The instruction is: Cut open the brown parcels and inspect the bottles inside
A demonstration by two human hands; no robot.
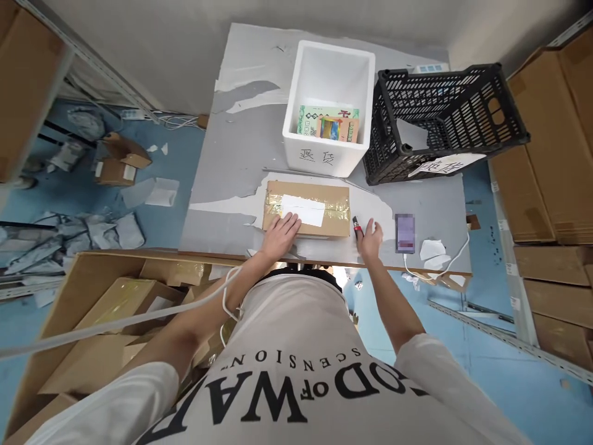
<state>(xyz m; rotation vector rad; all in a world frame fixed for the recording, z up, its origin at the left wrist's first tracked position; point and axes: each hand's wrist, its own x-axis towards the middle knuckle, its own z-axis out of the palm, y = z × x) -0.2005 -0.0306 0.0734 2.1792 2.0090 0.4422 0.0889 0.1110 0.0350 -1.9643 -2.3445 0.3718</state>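
Note:
A taped brown cardboard box (338,213) with a white label (310,209) lies on the table in front of me. My left hand (281,236) rests on its near left part, fingers laid out flat over the cardboard and the label's edge. Just right of the box, my right hand (370,240) holds a small red and black utility knife (356,227) loosely at the thumb side. The knife's head points away from me, and part of its handle is hidden by the hand. Knife and box are apart.
Behind the box stand a white foam bin (324,157) with colourful packets and a black plastic crate (445,105). A phone (405,233) on a cable lies to the right. A large carton (102,256) of boxes is at left below the table edge; stacked cartons (551,272) stand right.

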